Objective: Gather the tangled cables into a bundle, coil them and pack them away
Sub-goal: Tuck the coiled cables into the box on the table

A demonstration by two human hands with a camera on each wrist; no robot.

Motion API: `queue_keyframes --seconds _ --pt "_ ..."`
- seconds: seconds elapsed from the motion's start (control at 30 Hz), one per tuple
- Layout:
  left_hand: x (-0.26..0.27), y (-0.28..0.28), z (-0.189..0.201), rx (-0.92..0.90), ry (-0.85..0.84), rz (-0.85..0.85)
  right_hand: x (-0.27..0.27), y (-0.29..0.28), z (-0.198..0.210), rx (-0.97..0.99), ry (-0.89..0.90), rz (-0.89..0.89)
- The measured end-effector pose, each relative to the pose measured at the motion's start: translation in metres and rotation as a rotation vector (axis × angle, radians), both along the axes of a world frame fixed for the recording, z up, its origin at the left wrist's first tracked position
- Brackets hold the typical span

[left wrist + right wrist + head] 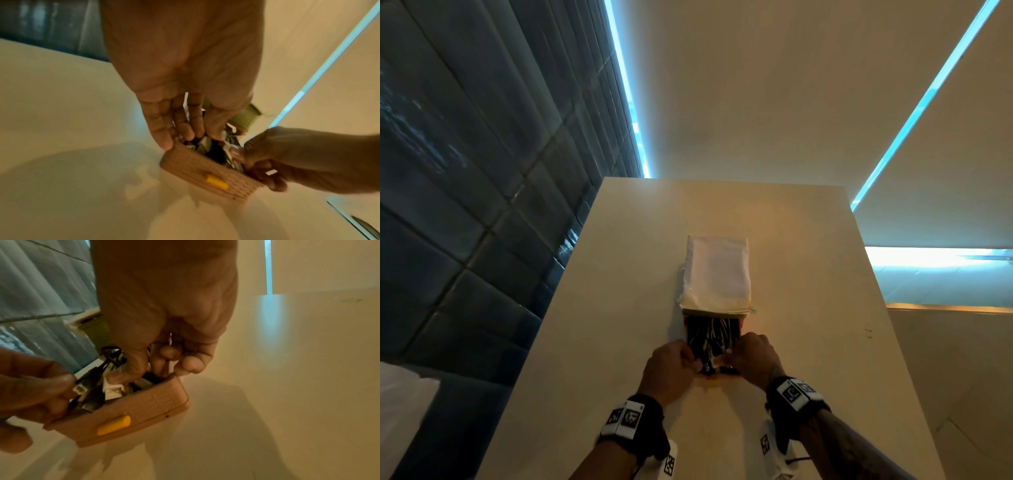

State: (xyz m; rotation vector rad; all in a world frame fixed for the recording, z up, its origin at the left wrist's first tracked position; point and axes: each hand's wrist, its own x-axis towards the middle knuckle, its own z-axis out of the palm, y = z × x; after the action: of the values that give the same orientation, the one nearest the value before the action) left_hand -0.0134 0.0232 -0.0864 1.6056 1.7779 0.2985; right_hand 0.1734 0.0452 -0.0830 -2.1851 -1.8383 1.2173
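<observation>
A tan box [205, 168] with a yellow latch [217, 181] lies on the pale table [619, 274], its white lid [717, 270] swung open away from me. Black and white cables [714, 335] with white connectors fill it. My left hand [191, 136] curls its fingers down into the cables [205, 144] at the box's left end. My right hand [257, 167] grips the box's right corner, thumb lying on the cables. In the right wrist view the right hand [154, 369] digs into the cables [111, 386] above the box [144, 404], with the left hand [41, 394] opposite.
The table's left edge [571, 274] drops off beside a dark blue tiled surface [465, 205]. Its right edge [869, 274] borders a pale floor with bright blue light strips. A white object [400, 411] sits at lower left.
</observation>
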Motion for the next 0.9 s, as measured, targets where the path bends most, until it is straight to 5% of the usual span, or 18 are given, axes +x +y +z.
queue_keyframes --seconds 0.17,0.37,0.53,0.77,0.9 --pt "0.023 -0.01 -0.006 0.083 0.194 -0.052 0.0 -0.003 -0.005 0.005 0.074 -0.077" --pt "0.02 0.0 -0.015 0.094 0.234 -0.065 -0.003 -0.009 -0.011 0.036 0.105 -0.126" --pt "0.013 0.009 -0.014 0.043 0.119 -0.031 -0.002 -0.009 -0.013 0.032 0.107 -0.11" --pt "-0.006 0.023 -0.008 -0.253 -0.085 -0.124 0.008 0.003 -0.002 -0.106 0.214 -0.084" --pt "-0.003 0.019 -0.01 -0.158 -0.054 -0.011 0.004 0.0 -0.013 -0.036 0.115 -0.128"
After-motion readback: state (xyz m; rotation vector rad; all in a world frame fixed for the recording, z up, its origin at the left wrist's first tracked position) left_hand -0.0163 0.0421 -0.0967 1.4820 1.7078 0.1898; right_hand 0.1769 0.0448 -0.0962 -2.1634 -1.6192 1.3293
